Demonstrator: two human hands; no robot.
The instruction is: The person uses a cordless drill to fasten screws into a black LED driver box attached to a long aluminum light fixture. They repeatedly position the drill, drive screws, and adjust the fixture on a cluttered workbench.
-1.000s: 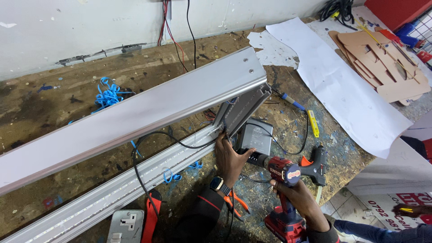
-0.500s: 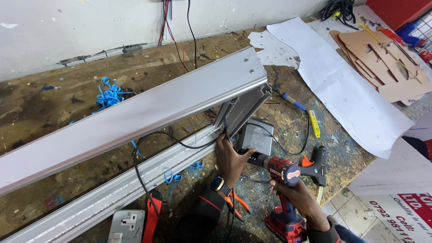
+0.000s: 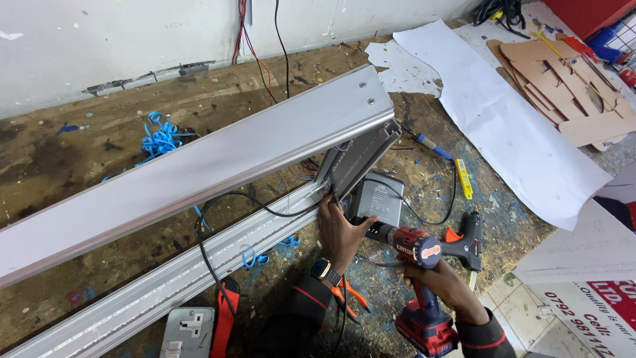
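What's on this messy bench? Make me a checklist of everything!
Surface: worn wooden bench, stained and paint-flecked.
Job's things: red drill; grey box; long metal channel, its cover tilted up.
Clutter: white paper, cardboard shapes, glue gun, wall socket.
Hands: left hand at the drill's nose by the box; right hand grips the drill.
Cables: black cable, blue ties.
Surroundings: white wall.

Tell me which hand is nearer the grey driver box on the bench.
Left. The left hand rests against the near edge of the grey driver box, beside the drill's nose. The right hand is farther back toward the bench edge, wrapped around the red drill handle.
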